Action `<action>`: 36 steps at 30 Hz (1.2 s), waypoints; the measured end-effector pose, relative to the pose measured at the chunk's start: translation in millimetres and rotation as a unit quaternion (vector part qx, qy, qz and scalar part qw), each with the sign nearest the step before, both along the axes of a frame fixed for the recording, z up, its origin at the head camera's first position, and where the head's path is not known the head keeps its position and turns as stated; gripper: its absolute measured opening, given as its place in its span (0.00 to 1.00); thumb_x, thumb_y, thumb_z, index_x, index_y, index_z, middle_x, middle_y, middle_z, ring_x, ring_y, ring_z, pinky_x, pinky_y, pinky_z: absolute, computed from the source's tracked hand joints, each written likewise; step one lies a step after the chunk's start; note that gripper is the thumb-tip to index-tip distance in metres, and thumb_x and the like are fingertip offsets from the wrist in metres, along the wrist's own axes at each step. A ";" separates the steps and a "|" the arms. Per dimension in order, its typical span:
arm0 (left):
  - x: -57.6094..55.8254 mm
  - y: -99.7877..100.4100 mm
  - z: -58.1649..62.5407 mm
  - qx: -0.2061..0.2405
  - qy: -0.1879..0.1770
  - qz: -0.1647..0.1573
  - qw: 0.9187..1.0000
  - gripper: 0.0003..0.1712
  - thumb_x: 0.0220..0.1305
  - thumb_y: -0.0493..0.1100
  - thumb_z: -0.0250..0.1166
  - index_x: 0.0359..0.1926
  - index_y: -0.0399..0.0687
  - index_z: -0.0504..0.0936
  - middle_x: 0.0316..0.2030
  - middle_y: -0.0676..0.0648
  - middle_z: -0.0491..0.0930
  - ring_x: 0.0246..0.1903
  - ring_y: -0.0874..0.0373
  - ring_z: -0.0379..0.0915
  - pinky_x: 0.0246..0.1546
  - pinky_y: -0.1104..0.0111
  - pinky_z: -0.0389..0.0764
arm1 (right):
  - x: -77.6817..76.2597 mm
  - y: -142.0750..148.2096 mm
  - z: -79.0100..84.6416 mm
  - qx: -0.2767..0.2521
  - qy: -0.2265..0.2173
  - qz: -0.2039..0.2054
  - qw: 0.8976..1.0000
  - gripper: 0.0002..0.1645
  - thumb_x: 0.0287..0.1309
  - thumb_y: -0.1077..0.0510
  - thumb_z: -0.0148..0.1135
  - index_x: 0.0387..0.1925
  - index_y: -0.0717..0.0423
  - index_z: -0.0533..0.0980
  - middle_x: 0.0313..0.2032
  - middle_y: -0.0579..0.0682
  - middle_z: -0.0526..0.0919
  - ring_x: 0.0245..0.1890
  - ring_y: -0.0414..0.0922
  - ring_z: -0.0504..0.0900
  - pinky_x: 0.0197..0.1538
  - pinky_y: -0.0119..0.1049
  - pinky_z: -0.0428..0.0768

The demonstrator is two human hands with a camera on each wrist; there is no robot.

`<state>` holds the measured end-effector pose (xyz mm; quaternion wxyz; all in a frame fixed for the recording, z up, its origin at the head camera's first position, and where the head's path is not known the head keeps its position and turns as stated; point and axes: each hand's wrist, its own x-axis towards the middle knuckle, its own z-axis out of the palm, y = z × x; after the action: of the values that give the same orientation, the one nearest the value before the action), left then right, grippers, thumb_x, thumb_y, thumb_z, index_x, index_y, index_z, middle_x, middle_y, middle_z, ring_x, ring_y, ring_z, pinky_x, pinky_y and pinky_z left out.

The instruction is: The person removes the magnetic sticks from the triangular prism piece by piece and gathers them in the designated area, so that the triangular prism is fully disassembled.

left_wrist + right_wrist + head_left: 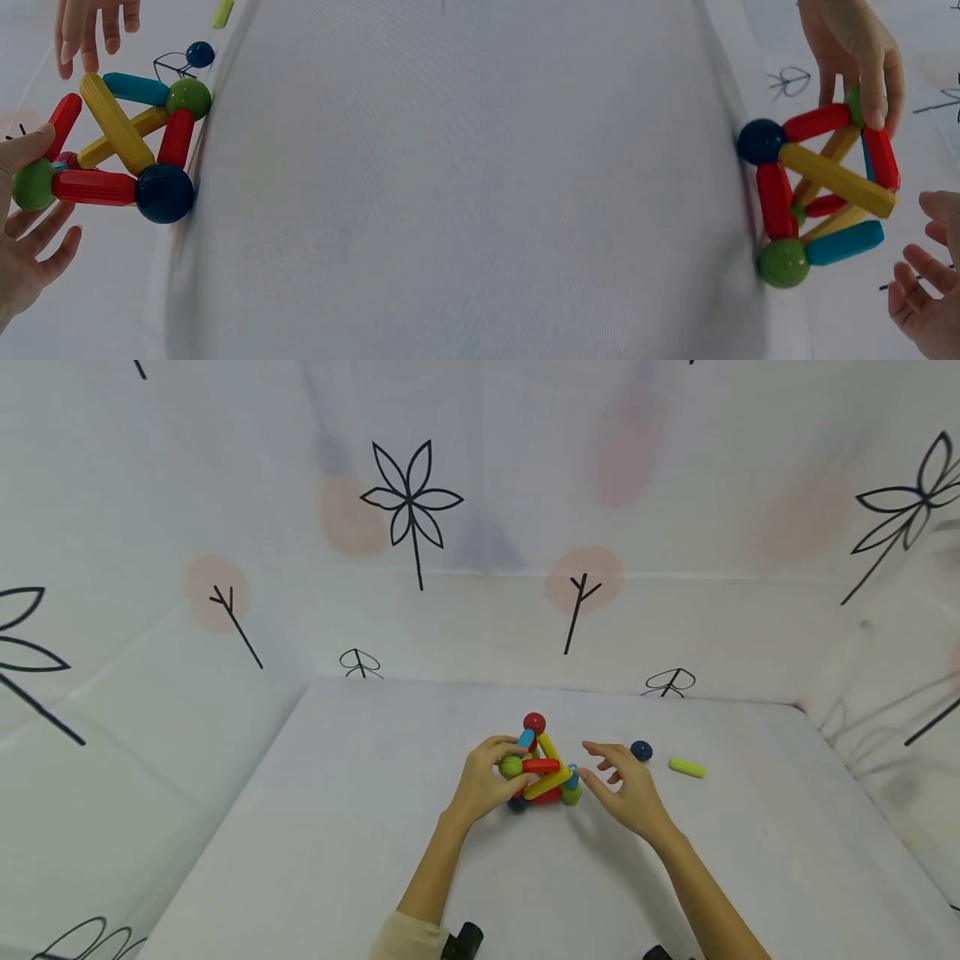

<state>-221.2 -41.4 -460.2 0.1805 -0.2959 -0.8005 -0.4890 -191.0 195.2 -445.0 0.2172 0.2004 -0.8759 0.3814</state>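
A frame of magnetic rods and balls (546, 783) stands on the white table, with red, yellow and blue rods joined by green, red and dark blue balls. My left hand (478, 783) grips its left side, thumb and fingers around a green ball (33, 184). A dark blue ball (165, 193) and another green ball (784, 263) form lower corners at the tabletop. To the right of the frame, my right hand (633, 797) holds nothing, its fingers loosely bent and apart. In the right wrist view, the free ends of a yellow rod (840, 180) and a blue rod (846, 243) point toward that hand.
Beyond my right hand lie a loose dark blue ball (641, 751) and a yellow-green rod (687, 767). A white cloth backdrop (480, 618) with drawn plants rises behind the table (337, 860) and along its sides.
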 end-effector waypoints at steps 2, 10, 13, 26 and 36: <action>0.8 0.0 -0.2 0.002 -0.001 0.001 1.000 0.17 0.47 0.37 0.74 0.40 0.37 0.83 0.46 0.39 0.79 0.47 0.50 0.75 0.42 0.66 0.79 | 0.6 -8.7 1.2 0.000 -0.006 0.017 1.000 0.22 0.52 0.65 0.66 0.50 0.63 0.77 0.42 0.58 0.81 0.34 0.50 0.76 0.31 0.34 0.78; 2.8 -0.6 -2.4 0.003 -0.009 0.003 1.000 0.17 0.49 0.39 0.73 0.40 0.36 0.83 0.46 0.39 0.79 0.47 0.51 0.75 0.38 0.70 0.79 | -1.5 -28.3 1.7 -0.002 -0.012 0.055 0.998 0.16 0.51 0.64 0.67 0.44 0.65 0.79 0.36 0.55 0.82 0.28 0.42 0.74 0.27 0.33 0.76; 3.1 -0.9 -2.9 0.004 -0.007 0.004 1.000 0.16 0.50 0.39 0.73 0.40 0.36 0.83 0.46 0.39 0.79 0.46 0.51 0.75 0.38 0.69 0.79 | -2.8 -32.1 0.8 -0.004 -0.001 0.063 0.998 0.14 0.50 0.66 0.68 0.42 0.65 0.80 0.34 0.54 0.81 0.25 0.39 0.72 0.24 0.30 0.74; 4.4 0.7 -4.6 0.003 -0.001 0.005 1.000 0.16 0.51 0.39 0.72 0.41 0.37 0.83 0.47 0.40 0.79 0.47 0.51 0.75 0.38 0.70 0.78 | -6.2 -42.5 1.0 0.024 -0.038 0.015 0.999 0.18 0.48 0.61 0.71 0.43 0.64 0.81 0.36 0.55 0.85 0.31 0.46 0.73 0.33 0.41 0.74; 4.5 2.3 -4.5 0.005 0.003 0.010 1.000 0.17 0.51 0.37 0.72 0.43 0.36 0.83 0.47 0.39 0.79 0.48 0.50 0.75 0.42 0.67 0.79 | -6.5 -46.5 3.9 0.026 -0.023 0.009 0.999 0.17 0.45 0.60 0.73 0.39 0.64 0.83 0.35 0.55 0.85 0.31 0.47 0.69 0.33 0.36 0.66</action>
<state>-216.7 -39.0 -464.7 0.1888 -0.2884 -0.8003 -0.4905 -197.5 148.6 -441.0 0.1881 0.2051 -0.8884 0.3650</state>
